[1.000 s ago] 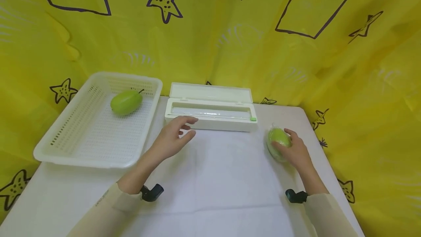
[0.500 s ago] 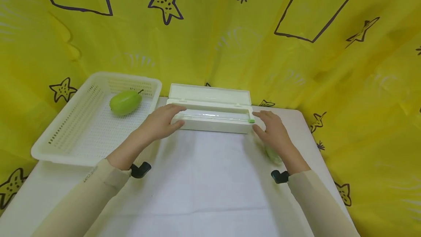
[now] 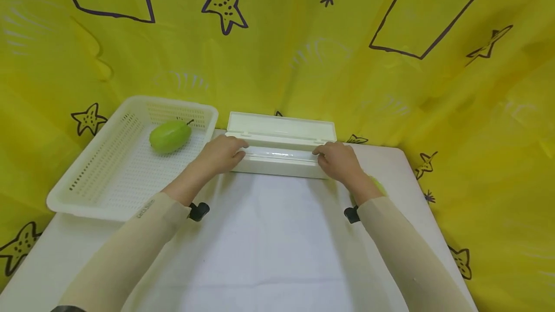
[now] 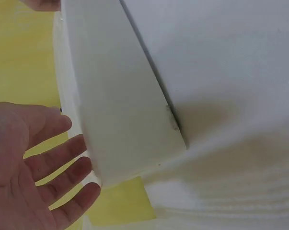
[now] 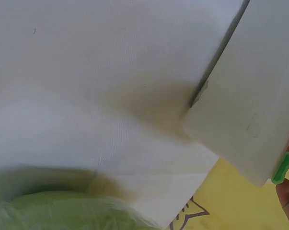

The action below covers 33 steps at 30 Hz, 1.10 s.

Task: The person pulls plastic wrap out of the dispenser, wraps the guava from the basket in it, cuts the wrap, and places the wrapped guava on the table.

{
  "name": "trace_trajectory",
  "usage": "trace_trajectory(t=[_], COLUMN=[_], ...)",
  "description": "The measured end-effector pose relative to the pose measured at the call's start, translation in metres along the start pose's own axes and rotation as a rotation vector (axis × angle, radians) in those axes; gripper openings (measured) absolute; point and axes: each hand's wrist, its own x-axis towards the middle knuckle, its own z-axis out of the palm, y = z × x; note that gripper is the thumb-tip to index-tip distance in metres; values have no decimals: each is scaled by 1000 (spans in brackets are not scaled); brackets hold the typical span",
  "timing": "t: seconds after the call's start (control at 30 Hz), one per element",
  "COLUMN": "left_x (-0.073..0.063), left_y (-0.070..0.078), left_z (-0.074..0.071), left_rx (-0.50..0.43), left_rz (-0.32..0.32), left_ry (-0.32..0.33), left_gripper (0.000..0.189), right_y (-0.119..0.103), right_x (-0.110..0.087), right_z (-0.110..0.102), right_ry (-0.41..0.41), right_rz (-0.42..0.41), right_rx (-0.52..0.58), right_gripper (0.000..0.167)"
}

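A white cling film dispenser box (image 3: pixel 282 169) stands at the back of the table, its lid (image 3: pixel 282 126) raised. Inside lies a roll of cling film (image 3: pixel 279 152). My left hand (image 3: pixel 220 153) is over the box's left end; the left wrist view shows its fingers (image 4: pixel 63 179) spread and loosely bent beside the box edge. Over the right end is my right hand (image 3: pixel 340 160), fingertips down at the film. In the right wrist view, its fingers (image 5: pixel 287 196) lie by the green slider (image 5: pixel 282 168). Whether either hand pinches film is hidden.
A green fruit wrapped in film (image 5: pixel 72 213) lies right of the box, mostly behind the right forearm in the head view. At left, a white plastic basket (image 3: pixel 75 212) holds an unwrapped green fruit with a stem (image 3: pixel 170 136). A yellow patterned curtain (image 3: pixel 282 61) hangs behind.
My right hand has left the wrapped fruit and moved left to the box. My left hand has moved forward to the box's left end. Both now reach down at the film roll.
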Motion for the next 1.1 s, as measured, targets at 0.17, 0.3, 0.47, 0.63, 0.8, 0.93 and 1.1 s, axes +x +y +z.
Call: trace_trajectory(t=[0.17,0.3,0.47,0.63,0.8,0.93,1.1], left_x=[4,8,12,16,19,21,24], left_y=[-3,-7,-11,-13,-11,-10,-12], left_z=[4,5,6,9,11,12,15], left_rx=[96,117,107,112,95,72,56], left_rz=[29,37,39,37,54,42,40], left_ry=[33,39,22,20,24,15,11], left_gripper=[19,12,11,16,16,16,17], right_y=[1,4,6,6,6,4,2], right_x=[1,2,4,4,4,5,9], right_z=[0,2,5,6,5,4,4], right_ry=[-42,-71,-91,-71,-48,-8,30], right_rz=[41,51,86,111,122,140,172], right_rx=[12,26,70,127,173,209,252], right_gripper=[22,20,21,18,19,23,25])
